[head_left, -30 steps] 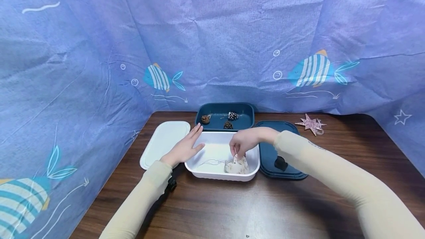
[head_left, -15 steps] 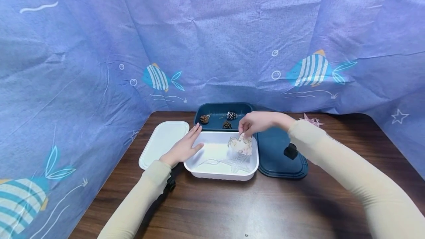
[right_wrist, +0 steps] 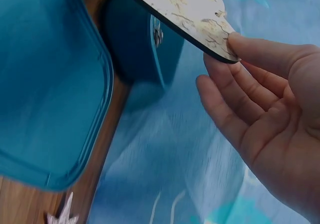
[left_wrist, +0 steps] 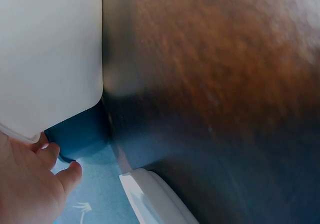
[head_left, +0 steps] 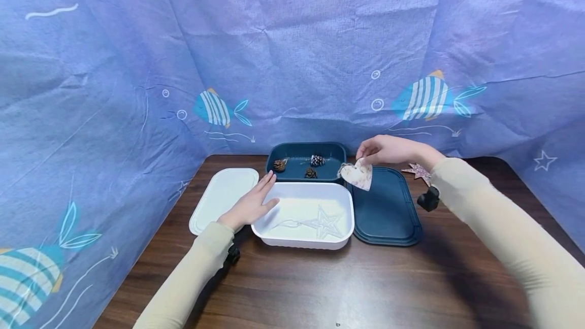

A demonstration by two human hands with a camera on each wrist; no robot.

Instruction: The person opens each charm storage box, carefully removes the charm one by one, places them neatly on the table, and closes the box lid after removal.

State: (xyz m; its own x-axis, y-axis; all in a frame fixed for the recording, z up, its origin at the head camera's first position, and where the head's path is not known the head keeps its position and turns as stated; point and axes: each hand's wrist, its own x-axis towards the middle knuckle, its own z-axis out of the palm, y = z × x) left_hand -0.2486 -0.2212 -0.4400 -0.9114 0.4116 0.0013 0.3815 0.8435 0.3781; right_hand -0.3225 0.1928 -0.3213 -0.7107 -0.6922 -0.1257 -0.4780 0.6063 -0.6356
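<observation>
My right hand (head_left: 388, 150) pinches a flat heart ornament (head_left: 358, 174) by its edge, raised over the near-left corner of the dark blue lid (head_left: 386, 207). The right wrist view shows the heart (right_wrist: 187, 11) pale with brown marks and a dark rim, thumb on one face and fingers behind. My left hand (head_left: 251, 206) lies with straight fingers along the left rim of the white container (head_left: 303, 242). Inside that container rests a pale star ornament (head_left: 327, 223) with a string loop. In the left wrist view, the left hand's fingers (left_wrist: 70, 176) show beside the white wall.
Behind the white container stands a dark blue container (head_left: 299, 149) holding pine cones (head_left: 311, 173). A white lid (head_left: 224, 197) lies on the left. At the right, a pink glitter star (head_left: 418, 170) lies on the brown table (head_left: 292, 288). A blue fish-print cloth (head_left: 315, 65) hangs behind.
My right hand has lifted the heart out of the white container and carried it right and back toward the blue lid, uncovering the pale star. My left hand has stayed at the rim.
</observation>
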